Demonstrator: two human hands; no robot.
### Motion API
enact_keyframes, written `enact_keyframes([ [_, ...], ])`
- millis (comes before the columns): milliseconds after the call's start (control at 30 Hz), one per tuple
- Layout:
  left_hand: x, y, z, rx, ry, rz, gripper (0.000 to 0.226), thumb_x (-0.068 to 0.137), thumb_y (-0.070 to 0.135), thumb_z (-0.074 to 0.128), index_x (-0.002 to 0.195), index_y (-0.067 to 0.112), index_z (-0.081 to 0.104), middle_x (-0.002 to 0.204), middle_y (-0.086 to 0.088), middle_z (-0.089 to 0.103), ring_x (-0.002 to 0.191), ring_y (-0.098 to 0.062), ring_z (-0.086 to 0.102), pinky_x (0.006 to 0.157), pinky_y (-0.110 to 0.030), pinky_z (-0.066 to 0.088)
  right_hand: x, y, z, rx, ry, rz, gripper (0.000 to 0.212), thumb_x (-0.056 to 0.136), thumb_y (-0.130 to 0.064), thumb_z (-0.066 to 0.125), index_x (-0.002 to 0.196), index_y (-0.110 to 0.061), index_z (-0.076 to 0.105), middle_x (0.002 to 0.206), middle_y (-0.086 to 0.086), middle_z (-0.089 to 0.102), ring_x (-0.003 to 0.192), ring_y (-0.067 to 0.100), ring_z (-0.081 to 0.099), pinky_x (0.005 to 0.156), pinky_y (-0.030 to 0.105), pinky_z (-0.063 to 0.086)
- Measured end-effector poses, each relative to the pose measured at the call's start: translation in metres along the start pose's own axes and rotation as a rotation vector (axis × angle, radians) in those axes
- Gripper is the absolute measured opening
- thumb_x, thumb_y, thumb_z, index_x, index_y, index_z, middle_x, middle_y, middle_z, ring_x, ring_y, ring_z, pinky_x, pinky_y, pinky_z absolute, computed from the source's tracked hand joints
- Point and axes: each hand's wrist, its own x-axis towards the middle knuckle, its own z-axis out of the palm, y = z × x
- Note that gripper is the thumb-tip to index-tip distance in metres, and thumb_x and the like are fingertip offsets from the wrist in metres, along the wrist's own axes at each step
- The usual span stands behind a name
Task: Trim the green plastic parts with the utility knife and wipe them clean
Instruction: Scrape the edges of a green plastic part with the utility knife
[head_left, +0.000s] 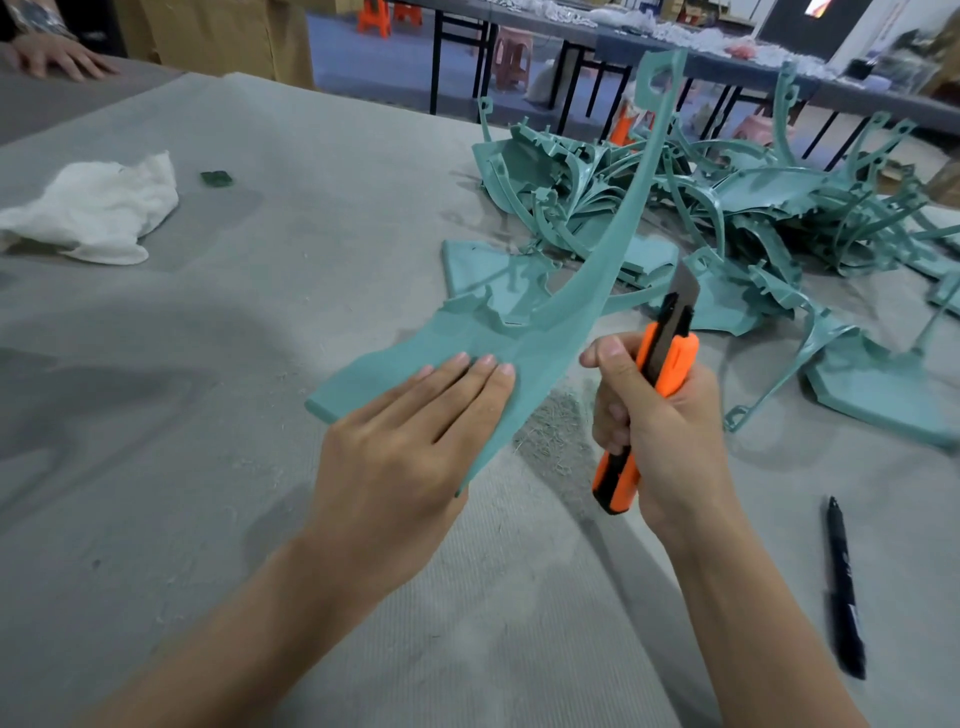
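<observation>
1. The part (519, 332) is a long, curved green piece. It is in the middle of the scene, lifted up off the table (311, 182). Its wide end is near, and its thin arm goes up and far.
2. The left hand (405, 441) holds the wide near end. Its fingers (467, 374) lie straight and flat on top of the part. The thumb is hidden, so I cannot tell how it grips.
3. The right hand (660, 431) is wrapped tight round the knife (660, 374), just right of the part. Its thumb sticks up by the orange handle.
4. The blade (685, 286) is pushed out and points up and far. It is just beside the right edge of the thin arm. I cannot tell if it touches.
5. I think this is the trim step, with the knife ready to shave that edge. This part is not yet wiped.
6. The next move needs the blade laid softly on the edge and slid away from the left fingers. The part must be held steady. The thin arm may bend, so a light push looks best.
7. A little heap of shavings (556, 436) lies on the table under the hands.
8. A big pile (727, 197) of green parts sits far right.
9. A white cloth (98, 208) lies far left, well apart from the hands. A tiny green bit (216, 178) is just right of it.
10. A black pen (844, 587) lies near right.
</observation>
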Motion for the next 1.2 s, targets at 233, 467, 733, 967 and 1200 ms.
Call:
enact_keyframes([
  [233, 0.001, -0.001, 0.0, 0.011, -0.002, -0.014, 0.056, 0.068, -0.015, 0.046, 0.116, 0.0, 0.068, 0.117, -0.01, 0.068, 0.111, -0.026, 0.065, 0.088, -0.041, 0.055, -0.002, 0.001, -0.002, 0.009, -0.155, 0.042, 0.013, 0.092, -0.017, 0.066, 0.079, -0.012, 0.067, 0.062, 0.004, 0.062, 0.039, 0.011, 0.038, 0.04, 0.022, 0.031],
  [467, 0.002, 0.0, 0.0, 0.011, 0.054, -0.071, 0.052, 0.067, -0.016, 0.054, 0.112, 0.001, 0.071, 0.112, -0.008, 0.071, 0.105, -0.025, 0.067, 0.09, -0.03, 0.048, -0.004, 0.0, -0.001, -0.017, -0.211, 0.026, 0.033, 0.089, -0.047, 0.059, 0.08, -0.017, 0.07, 0.063, 0.004, 0.061, 0.043, 0.011, 0.039, 0.044, 0.02, 0.032],
  [733, 0.004, -0.004, 0.0, 0.053, 0.143, -0.194, 0.043, 0.068, -0.012, 0.064, 0.107, 0.004, 0.073, 0.099, -0.005, 0.074, 0.084, -0.021, 0.073, 0.075, -0.023, 0.044, -0.008, 0.002, 0.002, -0.225, -0.469, -0.004, 0.055, 0.089, -0.059, 0.041, 0.083, -0.007, 0.06, 0.062, 0.002, 0.037, 0.046, 0.009, 0.031, 0.044, 0.019, 0.027],
  [967, 0.002, -0.004, -0.002, -0.003, 0.131, -0.16, 0.044, 0.072, -0.009, 0.062, 0.112, 0.004, 0.071, 0.104, -0.005, 0.073, 0.089, -0.02, 0.072, 0.077, -0.02, 0.046, -0.01, 0.001, 0.008, -0.189, -0.565, 0.104, 0.054, 0.097, -0.056, 0.04, 0.068, -0.015, 0.059, 0.051, -0.004, 0.037, 0.038, 0.013, 0.035, 0.038, 0.018, 0.033],
  [1200, 0.003, -0.002, 0.0, -0.063, 0.148, -0.186, 0.041, 0.071, -0.01, 0.066, 0.109, 0.005, 0.072, 0.096, -0.003, 0.075, 0.082, -0.013, 0.064, 0.075, -0.011, 0.038, -0.005, 0.004, 0.007, -0.216, -0.391, 0.095, 0.058, 0.095, -0.058, 0.035, 0.065, -0.012, 0.056, 0.051, -0.002, 0.041, 0.041, 0.013, 0.034, 0.039, 0.02, 0.032],
])
